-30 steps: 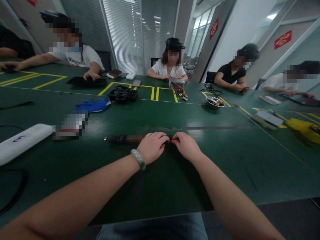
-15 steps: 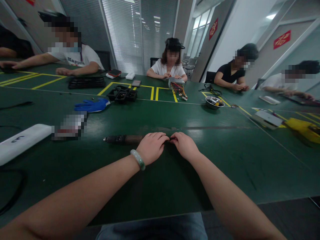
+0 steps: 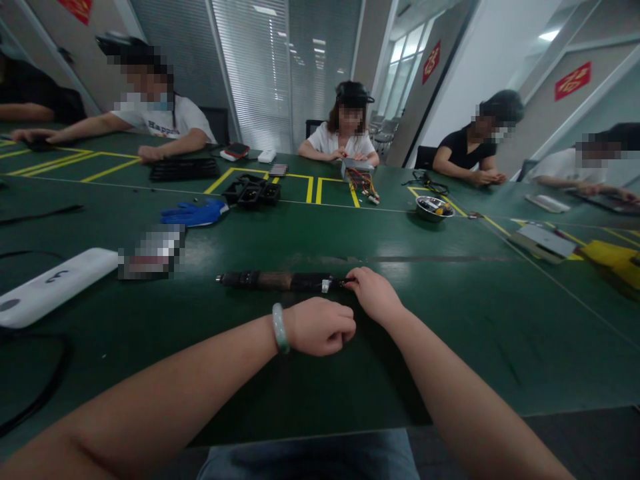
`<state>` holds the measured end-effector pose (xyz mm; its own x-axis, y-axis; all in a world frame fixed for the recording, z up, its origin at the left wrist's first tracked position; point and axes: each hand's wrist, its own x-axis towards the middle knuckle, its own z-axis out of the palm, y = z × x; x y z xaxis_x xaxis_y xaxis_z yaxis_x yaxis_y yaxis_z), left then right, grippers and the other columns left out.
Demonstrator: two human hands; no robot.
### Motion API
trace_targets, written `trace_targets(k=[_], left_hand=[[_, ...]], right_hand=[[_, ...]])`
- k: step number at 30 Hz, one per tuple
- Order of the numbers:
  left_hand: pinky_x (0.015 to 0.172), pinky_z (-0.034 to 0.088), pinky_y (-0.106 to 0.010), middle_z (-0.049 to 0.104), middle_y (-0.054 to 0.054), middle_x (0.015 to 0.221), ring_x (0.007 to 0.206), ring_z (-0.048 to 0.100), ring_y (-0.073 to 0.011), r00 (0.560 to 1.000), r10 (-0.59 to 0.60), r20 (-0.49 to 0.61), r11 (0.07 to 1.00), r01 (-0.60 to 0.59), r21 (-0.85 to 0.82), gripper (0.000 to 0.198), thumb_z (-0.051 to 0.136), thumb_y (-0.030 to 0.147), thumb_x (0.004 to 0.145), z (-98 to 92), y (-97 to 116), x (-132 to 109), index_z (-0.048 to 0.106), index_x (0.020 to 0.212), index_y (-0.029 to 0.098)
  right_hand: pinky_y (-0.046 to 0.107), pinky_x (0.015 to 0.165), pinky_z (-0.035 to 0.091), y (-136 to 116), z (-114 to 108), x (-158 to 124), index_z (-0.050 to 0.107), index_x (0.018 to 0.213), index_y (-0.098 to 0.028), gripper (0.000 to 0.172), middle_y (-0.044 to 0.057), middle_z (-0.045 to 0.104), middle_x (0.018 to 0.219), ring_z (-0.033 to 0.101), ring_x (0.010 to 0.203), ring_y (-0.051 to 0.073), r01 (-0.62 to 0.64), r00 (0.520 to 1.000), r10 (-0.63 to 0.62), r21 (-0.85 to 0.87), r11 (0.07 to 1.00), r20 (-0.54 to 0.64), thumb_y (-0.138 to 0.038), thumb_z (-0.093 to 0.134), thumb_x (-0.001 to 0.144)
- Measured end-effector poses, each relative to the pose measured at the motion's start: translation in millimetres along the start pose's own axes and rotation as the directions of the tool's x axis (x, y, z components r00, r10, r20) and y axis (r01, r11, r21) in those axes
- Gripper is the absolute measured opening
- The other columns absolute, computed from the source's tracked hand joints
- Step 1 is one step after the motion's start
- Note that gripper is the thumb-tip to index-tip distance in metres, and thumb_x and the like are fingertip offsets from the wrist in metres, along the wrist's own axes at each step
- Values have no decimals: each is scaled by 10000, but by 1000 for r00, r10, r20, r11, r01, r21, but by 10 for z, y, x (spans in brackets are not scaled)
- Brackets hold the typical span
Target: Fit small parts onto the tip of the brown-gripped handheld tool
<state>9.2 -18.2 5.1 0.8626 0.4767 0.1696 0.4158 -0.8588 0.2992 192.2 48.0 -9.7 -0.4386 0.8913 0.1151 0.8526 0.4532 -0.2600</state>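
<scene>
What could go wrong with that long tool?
The tool looks round and lies on the table with only the right hand at its end, so it might roll if nudged. The left hand is off it but close by, so its bracelet could perhaps knock the tool.

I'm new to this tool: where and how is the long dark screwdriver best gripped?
Probably the brown middle of the screwdriver, from above: it lies flat, slim and roundish, with that stretch uncovered, while the right hand is at the end opposite its tip.
</scene>
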Motion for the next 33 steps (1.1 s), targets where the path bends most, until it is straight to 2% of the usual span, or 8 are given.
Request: trace_targets(k=[5, 12, 17, 21, 25, 29, 33], left_hand=[[681, 446, -254, 602, 2, 857, 748, 563, -130, 997, -68, 21, 996, 69, -56, 111, 546, 153, 776, 2, -47, -7, 620, 834, 213], [705, 444, -240, 597, 3, 873, 762, 563, -127, 998, -63, -8, 994, 62, -91, 115, 536, 152, 786, -6, -67, -57, 621, 838, 210], [720, 443, -239, 599, 1, 871, 773, 568, -130, 998, -58, -14, 995, 57, -86, 105, 545, 157, 788, -1, -75, -81, 618, 841, 209], [707, 438, -237, 607, 0, 886, 777, 571, -130, 998, -59, -12, 994, 57, -96, 108, 538, 162, 797, -13, -68, -86, 616, 854, 210], [687, 431, -241, 608, 3, 881, 772, 569, -130, 998, -61, -13, 994, 59, -93, 113, 536, 156, 798, -21, -57, -92, 616, 855, 212], [682, 428, -246, 607, 1, 883, 772, 568, -129, 997, -70, -10, 994, 69, -89, 111, 532, 157, 806, -27, -50, -92, 614, 857, 212], [678, 431, -240, 609, -3, 894, 777, 566, -129, 997, -81, 12, 992, 82, -98, 109, 526, 165, 822, -35, -47, -84, 614, 866, 212]], right_hand=[[299, 775, 406, -29, -11, -35, 608, 1066, -219, 215, 49, 615, 1037, 582, 874, 190, 29, 1000, -29, -69, 997, 3, -350, 475, 958], [295, 819, 400, -47, -36, -41, 614, 1073, -220, 218, 54, 613, 1049, 578, 923, 186, 4, 1000, -3, -58, 998, 18, -344, 477, 957], [286, 828, 397, 179, -121, -52, 626, 1054, -212, 219, 51, 621, 1046, 581, 946, 180, -65, 998, 66, -25, 998, 22, -346, 496, 940], [296, 839, 401, 679, -286, -203, 646, 1028, -218, 217, 56, 638, 1040, 587, 956, 189, -172, 985, 172, -28, 985, 18, -336, 496, 923], [304, 808, 419, 1423, -508, -538, 660, 1030, -218, 259, 76, 650, 1071, 598, 951, 211, -330, 943, 331, -59, 942, 17, -355, 487, 894], [354, 766, 446, 2241, -725, -1006, 676, 1012, -224, 324, 97, 676, 1012, 621, 893, 258, -474, 880, 474, -44, 879, -16, -419, 487, 837], [427, 749, 445, 2940, -898, -1462, 699, 962, -199, 360, 184, 671, 1003, 627, 861, 319, -604, 795, 604, 14, 797, -61, -450, 544, 755]])
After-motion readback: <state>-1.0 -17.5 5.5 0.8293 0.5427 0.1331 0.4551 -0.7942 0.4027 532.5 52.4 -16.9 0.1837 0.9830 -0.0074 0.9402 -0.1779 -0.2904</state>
